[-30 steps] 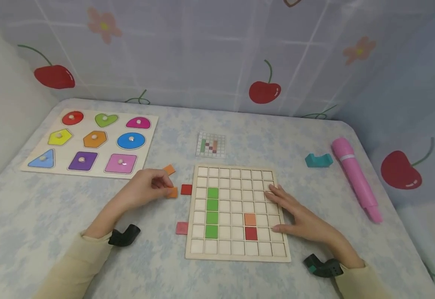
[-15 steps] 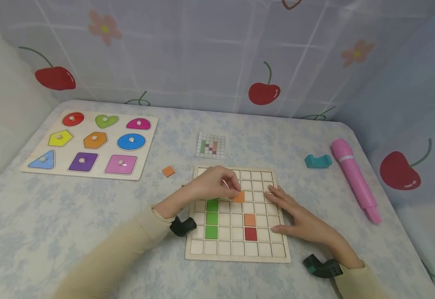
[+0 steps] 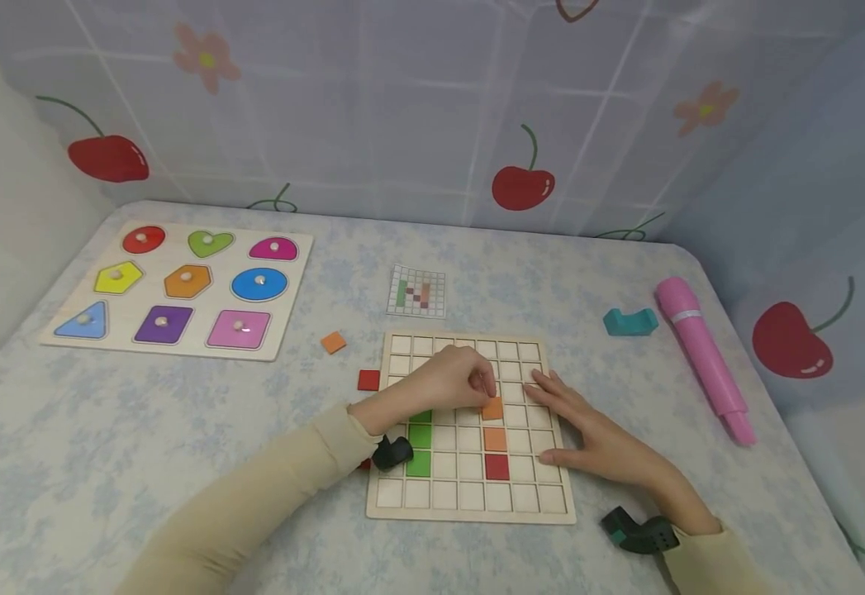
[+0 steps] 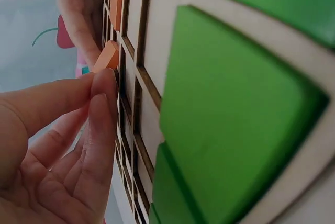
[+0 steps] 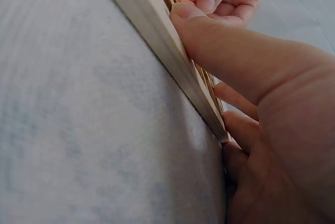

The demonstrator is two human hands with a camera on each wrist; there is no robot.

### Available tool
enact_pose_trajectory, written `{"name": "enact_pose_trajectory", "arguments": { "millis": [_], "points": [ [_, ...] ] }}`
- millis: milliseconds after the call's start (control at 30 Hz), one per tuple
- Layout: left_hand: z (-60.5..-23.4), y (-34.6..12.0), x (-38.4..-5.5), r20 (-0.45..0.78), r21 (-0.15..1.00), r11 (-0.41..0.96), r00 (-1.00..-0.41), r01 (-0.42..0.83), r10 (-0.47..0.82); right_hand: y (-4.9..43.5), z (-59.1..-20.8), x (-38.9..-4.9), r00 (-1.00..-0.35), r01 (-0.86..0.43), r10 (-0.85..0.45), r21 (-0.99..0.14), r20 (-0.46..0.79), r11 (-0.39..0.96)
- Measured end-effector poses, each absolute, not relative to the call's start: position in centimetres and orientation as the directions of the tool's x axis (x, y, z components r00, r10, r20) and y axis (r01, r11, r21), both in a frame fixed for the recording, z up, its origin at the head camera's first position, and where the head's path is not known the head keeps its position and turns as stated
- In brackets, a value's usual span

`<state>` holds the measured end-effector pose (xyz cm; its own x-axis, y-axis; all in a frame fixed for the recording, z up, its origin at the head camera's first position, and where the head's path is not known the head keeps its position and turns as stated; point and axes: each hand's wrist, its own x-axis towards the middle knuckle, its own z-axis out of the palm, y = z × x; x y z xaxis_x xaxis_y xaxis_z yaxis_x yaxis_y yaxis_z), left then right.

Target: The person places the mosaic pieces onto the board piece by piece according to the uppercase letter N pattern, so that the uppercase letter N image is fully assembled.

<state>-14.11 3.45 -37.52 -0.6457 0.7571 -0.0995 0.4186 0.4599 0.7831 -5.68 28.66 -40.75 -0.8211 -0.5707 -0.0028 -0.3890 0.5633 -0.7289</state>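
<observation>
My left hand (image 3: 449, 380) pinches an orange square tile (image 3: 493, 408) between thumb and fingertips over the wooden grid board (image 3: 472, 496). In the left wrist view this tile (image 4: 107, 56) is tilted, one edge right at the grid. Just below it, a second orange tile (image 3: 495, 439) and a dark red tile (image 3: 497, 467) lie in cells of the same column. A column of green tiles (image 3: 419, 436) fills cells further left, partly hidden by my left wrist. My right hand (image 3: 584, 426) rests with fingers spread on the board's right edge, its thumb (image 5: 209, 35) on the rim.
Left of the board lie a loose orange tile (image 3: 333, 342) and a red tile (image 3: 368, 380). A small pattern card (image 3: 417, 292) is behind it. A knobbed shape puzzle (image 3: 294, 285) occupies the back left. At right are a teal block (image 3: 629, 323) and a pink stick (image 3: 710, 364).
My left hand has carried the orange tile from the table left of the board rightward over the grid, then down to the cell above the other orange tile. My right hand stays put.
</observation>
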Motion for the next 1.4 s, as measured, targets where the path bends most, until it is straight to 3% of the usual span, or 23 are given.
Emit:
{"name": "enact_pose_trajectory", "arguments": {
  "millis": [367, 500, 633, 800, 1000, 1200, 1400],
  "points": [
    [-37.3, 3.4, -13.7, -0.108, 0.725, 0.517, -0.666, 0.455, 0.738, 28.6, -40.7, -6.1, -0.813, -0.395, -0.582, -0.736, 0.002, 0.549],
    [-36.8, 2.4, -14.3, -0.087, 0.787, 0.460, -0.664, 0.412, 0.743, 28.8, -40.5, -6.1, -0.819, -0.385, -0.574, -0.736, -0.006, 0.557],
    [-35.6, -0.6, -15.0, -0.047, 0.869, 0.375, -0.701, 0.322, 0.711, 28.9, -40.4, -6.1, -0.824, -0.390, -0.567, -0.725, 0.000, 0.567],
    [-35.7, -6.3, -15.9, -0.100, 0.940, 0.321, -0.805, 0.116, 0.584, 28.9, -40.5, -6.3, -0.818, -0.397, -0.575, -0.727, 0.003, 0.561],
    [-37.7, -11.8, -16.4, -0.178, 0.909, 0.416, -0.926, -0.025, 0.334, 29.0, -40.8, -6.4, -0.819, -0.392, -0.574, -0.725, -0.005, 0.566],
    [-39.0, -13.2, -16.4, -0.245, 0.889, 0.439, -0.945, -0.130, 0.216, 29.1, -41.0, -5.9, -0.831, -0.374, -0.557, -0.723, -0.018, 0.581],
    [-39.7, -13.5, -16.2, -0.240, 0.851, 0.515, -0.950, -0.105, 0.202, 28.9, -41.2, -5.8, -0.824, -0.384, -0.566, -0.733, -0.003, 0.562]
  ]
}}
